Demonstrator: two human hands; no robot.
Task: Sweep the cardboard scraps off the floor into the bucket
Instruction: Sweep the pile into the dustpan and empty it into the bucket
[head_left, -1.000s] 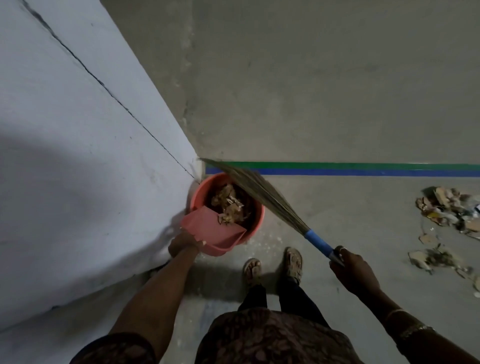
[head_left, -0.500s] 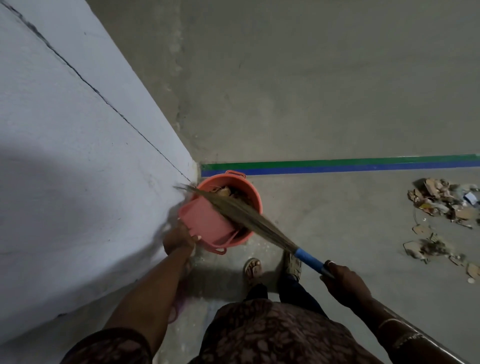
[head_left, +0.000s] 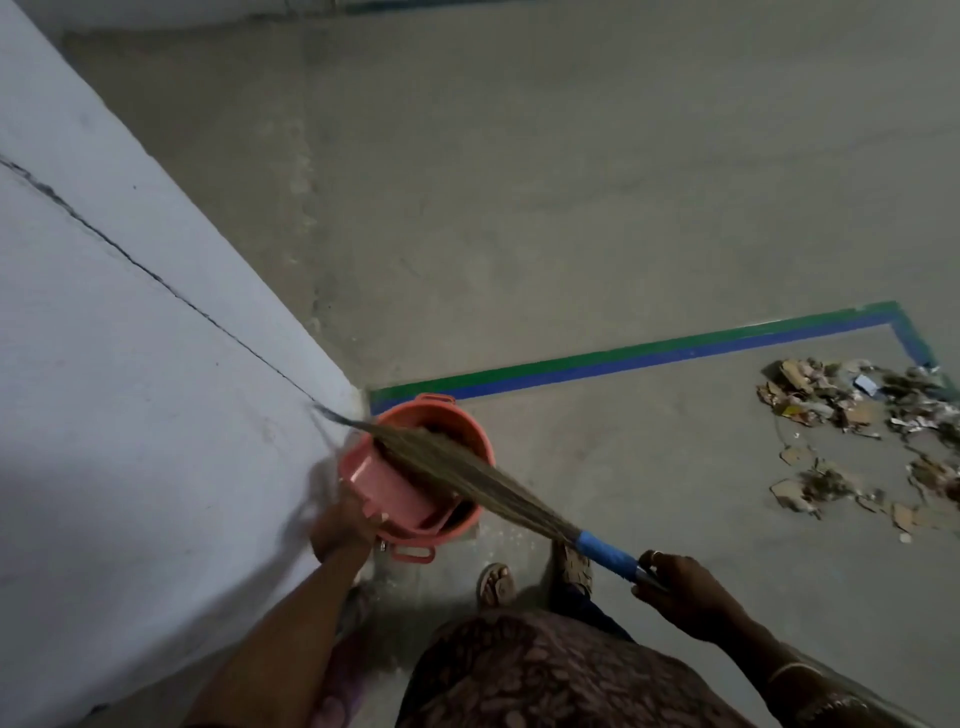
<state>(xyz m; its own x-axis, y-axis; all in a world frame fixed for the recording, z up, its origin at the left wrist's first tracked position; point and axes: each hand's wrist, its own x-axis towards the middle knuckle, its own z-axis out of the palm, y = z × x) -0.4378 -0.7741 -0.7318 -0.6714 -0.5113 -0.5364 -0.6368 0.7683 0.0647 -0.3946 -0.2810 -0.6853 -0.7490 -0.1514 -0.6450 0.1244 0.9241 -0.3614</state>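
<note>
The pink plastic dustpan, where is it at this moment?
In the head view, left of centre, the pink plastic dustpan is tipped into the round orange plastic bucket beside the white wall, held by the left hand.

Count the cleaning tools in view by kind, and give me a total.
bucket: 1
dustpan: 1
broom: 1
Total: 3

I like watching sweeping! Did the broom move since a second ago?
Yes. The broom swung nearer: its tip left the wall end of the stripe, and its bristles now cross the middle of the bucket.
</note>
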